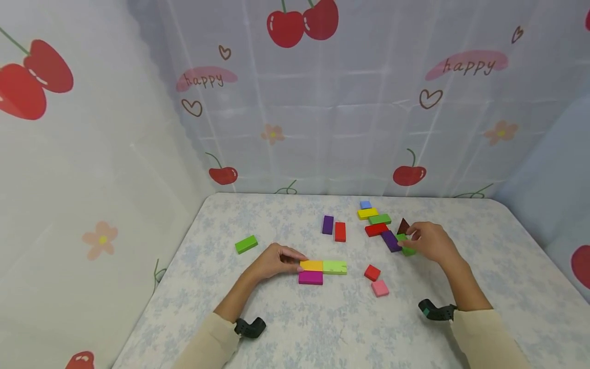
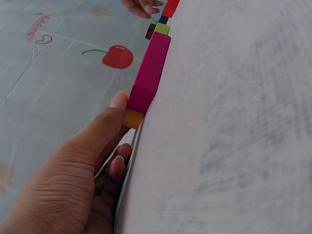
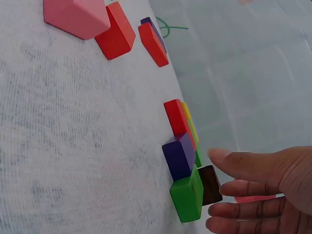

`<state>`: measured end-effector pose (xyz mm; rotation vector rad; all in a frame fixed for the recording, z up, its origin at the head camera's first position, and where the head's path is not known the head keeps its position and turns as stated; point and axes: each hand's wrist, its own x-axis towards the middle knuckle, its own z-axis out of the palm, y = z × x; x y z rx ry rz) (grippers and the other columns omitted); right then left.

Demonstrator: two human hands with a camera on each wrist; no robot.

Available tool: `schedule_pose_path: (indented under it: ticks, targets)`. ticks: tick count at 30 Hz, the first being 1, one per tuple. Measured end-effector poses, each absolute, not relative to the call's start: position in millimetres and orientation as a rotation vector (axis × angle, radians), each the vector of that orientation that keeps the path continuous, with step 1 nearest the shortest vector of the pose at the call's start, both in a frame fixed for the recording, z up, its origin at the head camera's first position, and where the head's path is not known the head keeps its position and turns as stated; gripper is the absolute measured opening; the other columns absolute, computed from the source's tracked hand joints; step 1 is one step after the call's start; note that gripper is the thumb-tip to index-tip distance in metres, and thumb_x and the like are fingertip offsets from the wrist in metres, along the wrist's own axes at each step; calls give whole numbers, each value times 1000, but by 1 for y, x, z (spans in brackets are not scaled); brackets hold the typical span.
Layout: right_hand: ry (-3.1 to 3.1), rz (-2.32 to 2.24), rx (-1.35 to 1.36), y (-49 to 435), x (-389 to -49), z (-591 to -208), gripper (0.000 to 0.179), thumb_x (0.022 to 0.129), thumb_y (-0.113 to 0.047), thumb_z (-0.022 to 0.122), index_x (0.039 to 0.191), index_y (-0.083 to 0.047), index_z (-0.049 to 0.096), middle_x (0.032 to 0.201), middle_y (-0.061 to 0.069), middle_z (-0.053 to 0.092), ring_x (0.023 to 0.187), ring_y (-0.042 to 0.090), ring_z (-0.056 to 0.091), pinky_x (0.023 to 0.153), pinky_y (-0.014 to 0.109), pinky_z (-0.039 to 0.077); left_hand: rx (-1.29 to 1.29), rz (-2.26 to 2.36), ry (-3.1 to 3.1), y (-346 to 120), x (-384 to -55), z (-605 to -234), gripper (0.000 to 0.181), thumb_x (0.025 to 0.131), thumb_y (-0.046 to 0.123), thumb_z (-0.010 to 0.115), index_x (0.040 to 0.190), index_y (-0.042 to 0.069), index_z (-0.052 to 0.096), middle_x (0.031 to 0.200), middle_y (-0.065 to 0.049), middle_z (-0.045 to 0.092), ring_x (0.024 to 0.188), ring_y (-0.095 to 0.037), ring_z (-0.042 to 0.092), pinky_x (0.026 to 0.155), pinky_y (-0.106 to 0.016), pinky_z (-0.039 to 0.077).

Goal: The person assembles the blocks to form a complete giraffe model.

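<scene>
My left hand point(image 1: 275, 261) pinches the left end of an orange block point(image 1: 311, 265) between thumb and fingers. A lime-green block point(image 1: 335, 267) lies end to end with it on the right, and a magenta block point(image 1: 311, 278) lies along its near side. In the left wrist view the thumb also comes right up to the magenta block point(image 2: 150, 73). Over at the right, my right hand point(image 1: 430, 241) hovers with thumb and fingers apart, nothing between them. Right by its fingertips are a green block point(image 3: 187, 197) and a dark brown triangular block point(image 3: 210, 185).
A purple block point(image 1: 391, 241) adjoins the green one, in a chain with red point(image 1: 377, 229), green, yellow and blue blocks. Purple and red blocks stand at middle back. Red point(image 1: 372, 272) and pink point(image 1: 380, 288) blocks lie at centre right, a green block point(image 1: 246, 244) far left.
</scene>
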<state>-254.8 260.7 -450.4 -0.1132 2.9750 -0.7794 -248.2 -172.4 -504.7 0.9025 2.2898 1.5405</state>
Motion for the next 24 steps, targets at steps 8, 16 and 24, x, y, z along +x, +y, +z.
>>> schedule_pose_path:
  ticks: [8,16,24]
  targets:
    - [2872,-689,-35,274,-262,-459,43,82,-26,85,100,7,66,93,20,66,80,30,59,66,40,53,935,1545,2286,-173,-251,-505,28,85,4,81,113,2,78,112,-10,76,81,-9,59,68,-21,47]
    - [2873,-691,-75,279,-262,-464,39,82,-22,84,99,10,68,91,18,67,78,27,59,65,39,52,917,1547,2281,-172,-250,-505,27,85,4,82,112,2,78,111,-10,76,79,-8,58,67,-20,46]
    - [2884,-671,-158,282,-263,-464,33,82,-14,82,100,11,70,89,18,68,76,26,61,64,40,53,916,1535,2289,-173,-248,-504,27,86,4,81,113,1,78,112,-11,75,79,-10,59,66,-20,46]
